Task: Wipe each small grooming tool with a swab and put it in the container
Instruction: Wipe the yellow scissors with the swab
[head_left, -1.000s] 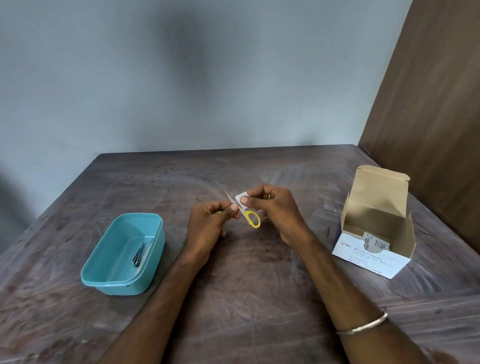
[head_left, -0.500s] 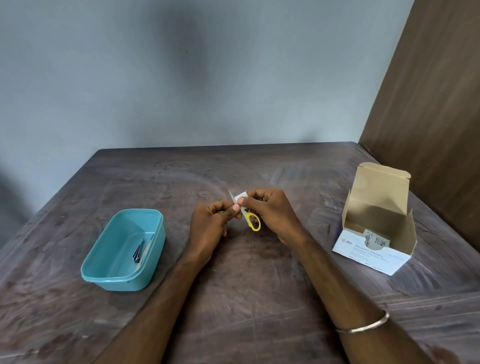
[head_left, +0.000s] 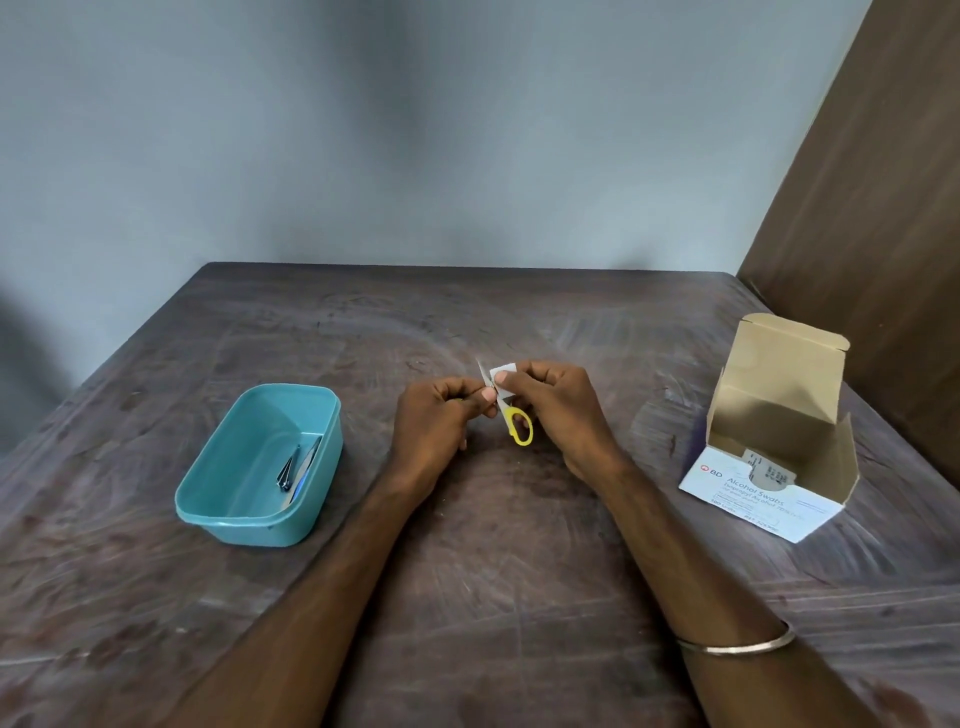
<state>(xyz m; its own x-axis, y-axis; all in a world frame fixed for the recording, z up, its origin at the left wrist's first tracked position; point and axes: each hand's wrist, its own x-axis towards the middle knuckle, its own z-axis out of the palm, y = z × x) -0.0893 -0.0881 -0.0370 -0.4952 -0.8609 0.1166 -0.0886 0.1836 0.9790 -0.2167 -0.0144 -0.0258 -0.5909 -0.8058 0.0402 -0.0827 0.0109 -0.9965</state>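
- Scissors, small and yellow-handled: the tool in hand, held above the table between my two hands, blade tip pointing up and away, one handle loop hanging free below the grip.
- Left hand: fingers curled, thumb and forefinger pinching the scissors just left of the blades; I cannot see the second handle loop, which the hand hides.
- Right hand: fingertips closed on a white swab, pressed against the blade just above the pivot; I judge the wiping step to be under way, not finished.
- Container, teal: well to the left of the grip, open-topped, on the table.
- Metal tools: two lie inside the container against its right wall, one resembling a nail clipper; I judge these as wiped and stored.
- Swab box: well to the right of the grip, lid flap standing open, a packet showing inside.
- Progress, as judged: two tools done, the scissors being wiped and not yet placed; no other loose tool shows on the table, so this is likely the last.
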